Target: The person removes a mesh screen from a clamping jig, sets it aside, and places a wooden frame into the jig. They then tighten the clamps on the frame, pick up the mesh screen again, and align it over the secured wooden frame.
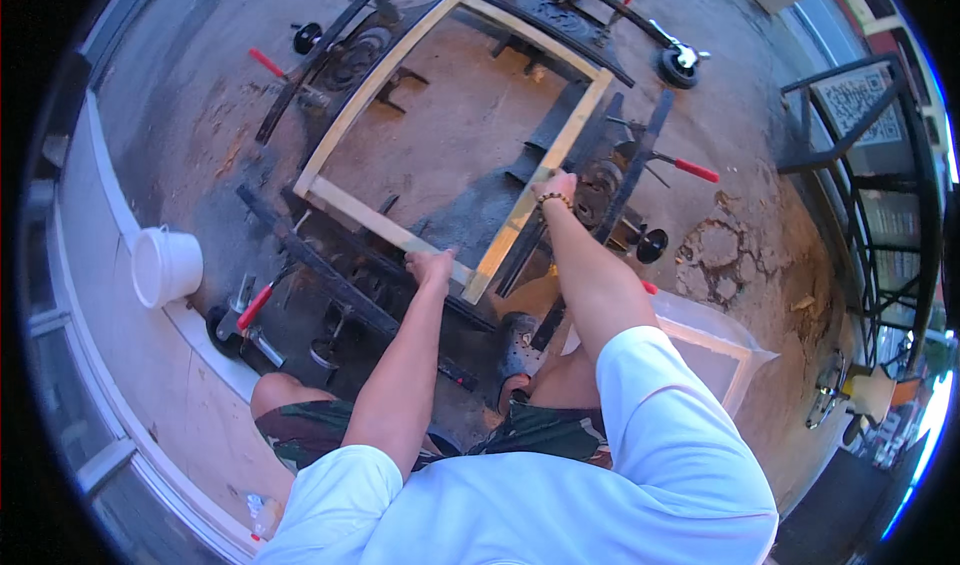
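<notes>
Frame of pale wood (365,215), rectangular, occupies the upper centre of the frame, tilted, lying over black metal clamping bars (640,165) set around its sides. Left hand (430,268) on the near bar, close to its lower-right corner; fingers bent and closed on the wood, thumb apart from them, undersides hidden. Right hand (557,187) partway along the right-hand bar, fingers wrapped on the wood, tips out of sight; dark beaded bracelet (553,201) at that wrist. Straight red clamp handles (697,171) jut from the metalwork at right, lower left and top. Round black disc (652,246) near the bars, right of centre. Black caster wheel with white metal fork (680,65) at upper right. White plastic bucket (167,267) at far left, beside the pale wall base. Translucent white sheeting (715,340) on the ground at lower right. Open black metal rack (880,185) at the right edge.
</notes>
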A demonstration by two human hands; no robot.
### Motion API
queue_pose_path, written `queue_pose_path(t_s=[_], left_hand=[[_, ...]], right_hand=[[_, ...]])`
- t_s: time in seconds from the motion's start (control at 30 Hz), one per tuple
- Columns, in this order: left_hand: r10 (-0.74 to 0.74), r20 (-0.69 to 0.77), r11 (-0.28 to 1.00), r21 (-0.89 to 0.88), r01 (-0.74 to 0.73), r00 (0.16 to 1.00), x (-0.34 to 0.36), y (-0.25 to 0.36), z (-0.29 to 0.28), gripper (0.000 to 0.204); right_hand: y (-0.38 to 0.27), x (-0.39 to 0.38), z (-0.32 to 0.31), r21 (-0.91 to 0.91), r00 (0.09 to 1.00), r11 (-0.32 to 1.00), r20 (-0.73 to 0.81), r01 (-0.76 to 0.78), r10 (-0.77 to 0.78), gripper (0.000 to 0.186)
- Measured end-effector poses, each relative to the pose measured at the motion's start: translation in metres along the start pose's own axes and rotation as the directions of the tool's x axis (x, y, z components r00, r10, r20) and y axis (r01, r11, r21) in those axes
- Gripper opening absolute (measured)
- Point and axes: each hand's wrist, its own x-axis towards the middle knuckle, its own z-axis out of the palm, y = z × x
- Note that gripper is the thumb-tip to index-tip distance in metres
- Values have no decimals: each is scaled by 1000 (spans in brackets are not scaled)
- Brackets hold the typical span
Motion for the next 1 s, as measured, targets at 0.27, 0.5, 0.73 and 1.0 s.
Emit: queue_pose_path(t_s=[0.27,0.5,0.73,1.0], left_hand=[[135,78,975,167,-146,988,-1,-5,-22,110],[469,766,783,-130,-609,439,-102,36,-143,36],[-66,762,994,104,-21,644,-70,-15,-299,25],[219,-199,889,444,-111,955,27,-122,-230,39]], right_hand=[[-53,-43,-29,-395,983,914,184,88,-15,63],[-67,-37,26,-149,620,693,604,705,-501,49],[-79,-167,100,15,295,441,724,897,-624,70],[-74,-236,127,-58,515,632,640,773,-570,53]])
